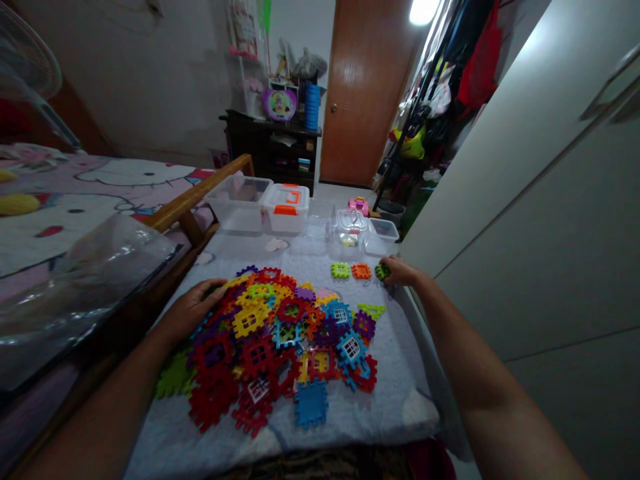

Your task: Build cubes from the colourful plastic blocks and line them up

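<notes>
A heap of colourful plastic interlocking building pieces (257, 357) lies on the cloth-covered surface in front of me. At the heap's left edge rests my left hand (197, 305), its fingers stretched over the outer pieces beside a yellow piece (237, 281). Farther off on the right, my right hand (399, 272) grips a dark green building piece (383, 271) low over the cloth. To the left of that piece, a lime green square piece (341, 270) and an orange square piece (361, 271) lie in a row. A lime triangular piece (371, 311) sits nearer, by the heap.
Clear plastic boxes stand along the far edge, including a lidded box with orange latches (287, 208) and a small handled box (351, 227). A wooden bed rail (200, 193) and a plastic bag (95, 280) border the left. A white cabinet (540, 200) closes the right.
</notes>
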{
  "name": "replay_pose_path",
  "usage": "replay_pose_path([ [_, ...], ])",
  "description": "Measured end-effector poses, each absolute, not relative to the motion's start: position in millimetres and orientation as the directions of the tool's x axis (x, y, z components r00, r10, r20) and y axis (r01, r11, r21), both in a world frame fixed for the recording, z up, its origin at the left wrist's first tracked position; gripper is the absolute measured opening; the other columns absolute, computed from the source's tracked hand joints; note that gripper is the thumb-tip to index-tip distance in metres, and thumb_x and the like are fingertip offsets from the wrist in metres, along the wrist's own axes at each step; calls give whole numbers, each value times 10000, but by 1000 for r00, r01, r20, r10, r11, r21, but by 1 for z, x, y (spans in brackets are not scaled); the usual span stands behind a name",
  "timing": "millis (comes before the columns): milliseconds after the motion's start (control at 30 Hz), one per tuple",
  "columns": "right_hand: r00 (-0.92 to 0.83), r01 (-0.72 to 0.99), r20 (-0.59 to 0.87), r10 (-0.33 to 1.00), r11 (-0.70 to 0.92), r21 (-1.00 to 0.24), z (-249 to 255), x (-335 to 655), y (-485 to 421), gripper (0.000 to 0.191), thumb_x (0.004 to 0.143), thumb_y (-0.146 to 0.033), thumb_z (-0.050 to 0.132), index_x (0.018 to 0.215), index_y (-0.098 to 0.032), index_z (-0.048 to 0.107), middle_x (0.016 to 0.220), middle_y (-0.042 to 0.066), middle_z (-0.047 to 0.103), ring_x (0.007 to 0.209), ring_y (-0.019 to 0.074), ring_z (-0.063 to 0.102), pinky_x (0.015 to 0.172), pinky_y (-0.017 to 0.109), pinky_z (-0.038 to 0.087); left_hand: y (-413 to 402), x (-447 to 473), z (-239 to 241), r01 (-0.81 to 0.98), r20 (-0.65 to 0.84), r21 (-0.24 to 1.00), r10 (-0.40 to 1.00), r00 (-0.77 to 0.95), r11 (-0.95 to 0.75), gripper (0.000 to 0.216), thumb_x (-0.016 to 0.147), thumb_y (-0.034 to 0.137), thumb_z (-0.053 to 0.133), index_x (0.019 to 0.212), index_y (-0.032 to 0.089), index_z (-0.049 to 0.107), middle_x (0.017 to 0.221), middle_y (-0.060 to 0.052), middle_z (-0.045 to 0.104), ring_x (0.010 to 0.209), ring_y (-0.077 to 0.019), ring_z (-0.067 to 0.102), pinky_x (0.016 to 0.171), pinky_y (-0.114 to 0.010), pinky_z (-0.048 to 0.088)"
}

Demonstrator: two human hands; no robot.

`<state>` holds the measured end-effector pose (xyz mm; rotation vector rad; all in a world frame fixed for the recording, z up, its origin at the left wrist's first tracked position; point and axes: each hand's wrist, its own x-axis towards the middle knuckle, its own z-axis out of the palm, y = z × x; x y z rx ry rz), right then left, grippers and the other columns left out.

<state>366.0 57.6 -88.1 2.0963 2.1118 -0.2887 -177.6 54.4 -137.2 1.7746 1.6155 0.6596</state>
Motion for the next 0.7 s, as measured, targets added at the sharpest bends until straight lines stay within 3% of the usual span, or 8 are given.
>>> replay_pose_path([
  [533,-16,1000,-226,974,12,-16,-88,362,59,622,630,-234,762,1231,-167,617,1224,137,623,1103,286,601,964,322,460,56,-180,-140,682,-22,728,992,125,-70,684,802,724,471,1217,205,631,1252,-83,663,1125,-296,627,1043,-396,444],
  [700,-21,1000,-186,982,17,-22,-83,360,56,733,649,-250,769,1342,-160,547,1315,166,568,1179,320,559,971,371,462,56,-180,-140,681,-27,729,991,130,-70,680,804,722,477,1219,208,636,1244,-81,668,1111,-293,633,1033,-401,453],
])
